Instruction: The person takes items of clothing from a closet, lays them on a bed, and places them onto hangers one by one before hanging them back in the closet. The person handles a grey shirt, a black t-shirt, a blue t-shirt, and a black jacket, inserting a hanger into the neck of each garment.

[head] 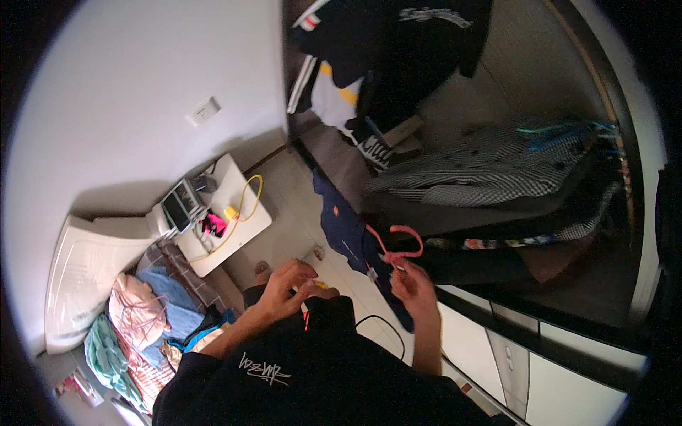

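Note:
My right hand [413,287] is closed around the neck of a pink clothes hanger [410,253], whose curved hook points up. A navy garment [341,229] with a small orange mark lies beside the hanger and hangs along the wardrobe edge; whether it is on the hanger I cannot tell. My left hand [293,285] is in front of my body, left of the garment, with its fingers bent. A small yellow thing [321,285] shows by its fingertips, and I cannot tell whether the hand grips it.
An open wardrobe [303,157] holds hanging dark garments and a checked shirt [479,181]. White drawers [474,341] are at the lower right. At left stand a small white table [250,229] with a yellow cable [250,186] and a bed with piled clothes [138,314].

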`<state>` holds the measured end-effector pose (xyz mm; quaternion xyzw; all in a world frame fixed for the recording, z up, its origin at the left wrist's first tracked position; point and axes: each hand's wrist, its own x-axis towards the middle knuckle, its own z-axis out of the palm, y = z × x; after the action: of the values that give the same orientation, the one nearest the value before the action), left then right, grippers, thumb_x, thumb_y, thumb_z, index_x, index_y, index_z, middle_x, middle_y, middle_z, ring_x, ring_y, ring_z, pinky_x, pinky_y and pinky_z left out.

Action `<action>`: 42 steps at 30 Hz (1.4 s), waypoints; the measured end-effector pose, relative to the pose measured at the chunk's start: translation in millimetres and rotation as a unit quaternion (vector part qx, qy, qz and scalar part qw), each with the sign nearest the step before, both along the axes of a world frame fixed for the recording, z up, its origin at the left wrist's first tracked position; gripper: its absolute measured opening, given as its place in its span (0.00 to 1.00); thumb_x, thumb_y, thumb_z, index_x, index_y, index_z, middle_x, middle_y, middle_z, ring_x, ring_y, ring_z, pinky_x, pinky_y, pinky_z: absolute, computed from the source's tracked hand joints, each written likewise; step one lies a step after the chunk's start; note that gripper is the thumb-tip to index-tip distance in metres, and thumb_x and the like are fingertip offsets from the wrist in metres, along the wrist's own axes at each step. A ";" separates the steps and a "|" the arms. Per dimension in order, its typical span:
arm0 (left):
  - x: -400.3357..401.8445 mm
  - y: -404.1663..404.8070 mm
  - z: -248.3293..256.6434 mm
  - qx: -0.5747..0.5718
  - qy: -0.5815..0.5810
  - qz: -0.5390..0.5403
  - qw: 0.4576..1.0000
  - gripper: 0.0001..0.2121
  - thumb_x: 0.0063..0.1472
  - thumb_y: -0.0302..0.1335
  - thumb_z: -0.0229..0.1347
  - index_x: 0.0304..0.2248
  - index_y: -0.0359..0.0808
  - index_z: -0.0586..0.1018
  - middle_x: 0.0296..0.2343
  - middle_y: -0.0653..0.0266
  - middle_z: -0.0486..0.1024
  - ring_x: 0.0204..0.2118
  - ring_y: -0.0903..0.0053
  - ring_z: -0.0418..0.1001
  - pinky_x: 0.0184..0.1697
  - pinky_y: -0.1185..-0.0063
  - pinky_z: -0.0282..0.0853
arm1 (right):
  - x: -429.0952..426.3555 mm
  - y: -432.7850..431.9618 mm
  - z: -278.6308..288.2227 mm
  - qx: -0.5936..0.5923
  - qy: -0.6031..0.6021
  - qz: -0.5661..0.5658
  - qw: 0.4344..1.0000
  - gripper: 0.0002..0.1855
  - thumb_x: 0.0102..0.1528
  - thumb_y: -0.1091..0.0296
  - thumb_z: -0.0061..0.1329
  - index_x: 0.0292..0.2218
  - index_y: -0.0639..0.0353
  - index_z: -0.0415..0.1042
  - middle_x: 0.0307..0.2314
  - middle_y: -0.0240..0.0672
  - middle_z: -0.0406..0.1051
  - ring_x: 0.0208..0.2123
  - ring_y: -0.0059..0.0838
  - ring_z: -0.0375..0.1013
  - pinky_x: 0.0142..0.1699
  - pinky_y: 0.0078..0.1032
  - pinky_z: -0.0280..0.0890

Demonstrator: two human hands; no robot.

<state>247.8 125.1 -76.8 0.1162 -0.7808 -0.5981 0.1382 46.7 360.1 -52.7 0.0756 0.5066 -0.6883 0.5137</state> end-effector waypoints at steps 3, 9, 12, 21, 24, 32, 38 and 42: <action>-12.6 -5.8 -3.7 -0.032 -0.114 -0.131 0.984 0.08 0.61 0.28 0.49 0.38 0.35 0.74 0.33 0.56 0.73 0.36 0.63 0.72 0.42 0.70 0.65 | -14.0 -29.5 -35.7 -0.055 0.002 -0.086 0.995 0.18 0.61 0.62 0.39 0.50 0.59 0.67 0.16 0.24 0.57 0.16 0.14 0.53 0.20 0.15 0.46; -32.1 -14.7 -19.1 -0.047 -0.136 -0.178 0.973 0.13 0.63 0.33 0.48 0.43 0.37 0.75 0.35 0.56 0.74 0.38 0.61 0.71 0.47 0.69 0.62 | -27.0 -74.6 -59.7 -0.131 0.010 -0.187 0.974 0.20 0.62 0.66 0.39 0.54 0.55 0.62 0.26 0.29 0.65 0.27 0.20 0.62 0.33 0.21 0.58; -72.4 -4.4 -2.0 -0.031 -0.154 -0.143 0.977 0.14 0.61 0.34 0.51 0.43 0.36 0.74 0.37 0.56 0.74 0.41 0.61 0.70 0.47 0.71 0.63 | -42.5 -87.5 -17.1 -0.058 0.130 -0.145 0.979 0.25 0.63 0.61 0.36 0.59 0.55 0.53 0.32 0.32 0.68 0.32 0.22 0.66 0.39 0.23 0.61; -159.1 29.3 13.2 0.053 -0.051 0.048 0.996 0.11 0.58 0.28 0.56 0.39 0.32 0.75 0.34 0.53 0.73 0.36 0.60 0.73 0.38 0.73 0.68 | -100.2 -118.9 24.9 -0.068 0.306 -0.142 0.939 0.29 0.64 0.57 0.34 0.62 0.59 0.47 0.41 0.41 0.71 0.37 0.24 0.71 0.41 0.23 0.65; -163.8 17.9 25.3 0.051 -0.070 0.064 0.994 0.08 0.58 0.27 0.55 0.35 0.31 0.75 0.30 0.54 0.73 0.35 0.61 0.73 0.36 0.72 0.68 | -127.1 -135.2 29.8 -0.055 0.363 -0.166 0.915 0.29 0.64 0.59 0.37 0.61 0.61 0.48 0.43 0.41 0.71 0.37 0.23 0.71 0.39 0.20 0.64; -216.7 -45.7 57.1 -0.114 0.112 0.051 0.986 0.11 0.51 0.26 0.61 0.35 0.33 0.75 0.30 0.57 0.73 0.33 0.60 0.73 0.33 0.71 0.70 | -199.9 -216.3 68.1 -0.051 0.572 -0.200 0.794 0.32 0.62 0.66 0.42 0.62 0.65 0.45 0.47 0.46 0.70 0.44 0.26 0.72 0.39 0.18 0.64; -297.8 -111.3 103.8 -0.163 0.247 0.085 0.951 0.09 0.53 0.21 0.57 0.35 0.33 0.75 0.30 0.58 0.72 0.29 0.61 0.74 0.30 0.71 0.71 | -273.7 -288.0 137.0 -0.063 0.674 -0.259 0.689 0.30 0.61 0.69 0.43 0.61 0.61 0.47 0.44 0.49 0.71 0.40 0.28 0.74 0.34 0.15 0.64; -349.6 -156.1 145.3 -0.165 0.292 0.148 0.931 0.08 0.54 0.23 0.58 0.35 0.33 0.76 0.30 0.56 0.73 0.29 0.59 0.74 0.31 0.71 0.71 | -324.3 -341.9 180.6 -0.085 0.696 -0.320 0.638 0.26 0.61 0.71 0.43 0.58 0.61 0.52 0.41 0.48 0.73 0.38 0.27 0.75 0.31 0.14 0.64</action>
<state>-101.8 -31.0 68.5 0.0261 -0.7676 -0.4415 0.4639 -277.6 18.2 127.9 -0.3126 0.5974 -0.6990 -0.2383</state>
